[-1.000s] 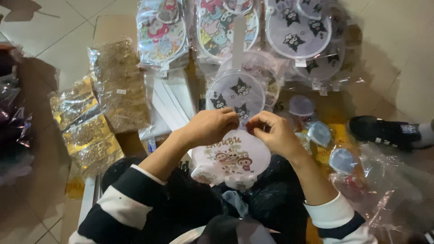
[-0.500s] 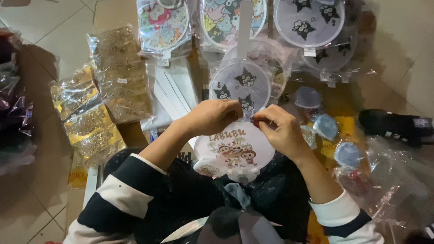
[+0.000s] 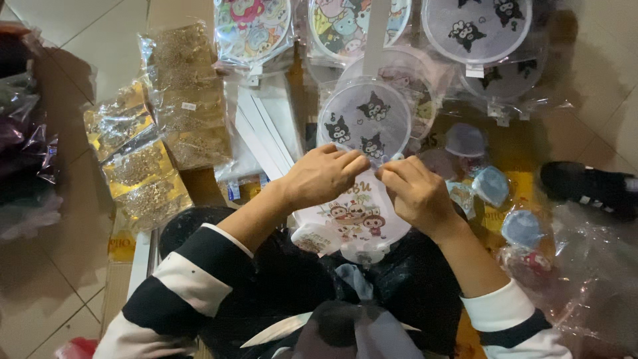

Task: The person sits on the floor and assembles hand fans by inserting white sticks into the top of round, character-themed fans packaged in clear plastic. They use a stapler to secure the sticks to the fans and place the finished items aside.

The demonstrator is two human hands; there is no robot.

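Note:
A round white fan point(image 3: 359, 216) printed with small cartoon figures lies on my lap, its short handle toward me. My left hand point(image 3: 323, 174) pinches its upper rim from the left. My right hand point(image 3: 415, 193) pinches the same rim from the right, fingertips almost meeting the left ones. Just beyond my fingers lies a lilac round fan point(image 3: 364, 119) with black cartoon cats, inside clear wrap.
More wrapped round fans point(image 3: 252, 30) lie at the top, one lilac fan point(image 3: 477, 26) at the right. Bags of gold trinkets point(image 3: 143, 166) sit left, white strips point(image 3: 262, 129) beside them. Small folded blue fans point(image 3: 492, 186) and a black shoe point(image 3: 588, 186) lie right.
The camera view shifted slightly downward. Both hands stay pinched on the fan's upper rim, with fingertips drawn a little closer together.

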